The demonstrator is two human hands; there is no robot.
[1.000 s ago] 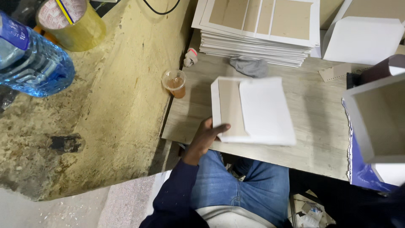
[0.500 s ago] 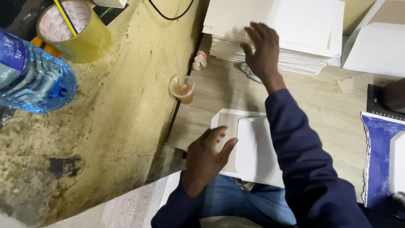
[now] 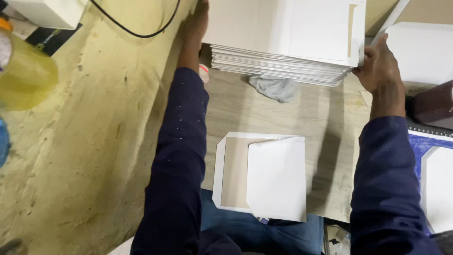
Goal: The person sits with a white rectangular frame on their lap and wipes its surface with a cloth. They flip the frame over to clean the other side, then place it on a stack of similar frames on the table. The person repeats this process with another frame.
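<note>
Both arms now stretched forward; left hand [image 3: 196,28] has left folded white carton piece [image 3: 262,177], gone to stack's left edge. Right hand [image 3: 377,63] pinches right edge of flat white board stack [image 3: 283,42]. Left grip partly hidden, cannot tell. Stack at far side of wooden board [image 3: 325,123]; grey rag [image 3: 273,87] just beneath. Carton piece lies near lap, part-folded, nothing inside.

Both arms wear long dark navy fabric sleeves that reach down to the wrists. The left sleeve [image 3: 181,156] carries a scatter of tiny pale specks along the forearm and upper arm; the right sleeve [image 3: 389,189] looks plainer, with soft folds near the elbow. The bare left hand [image 3: 196,26] and bare right hand [image 3: 377,63] have no gloves, rings or watch showing. Blue denim trousers [image 3: 264,236] cover the lap.
</note>
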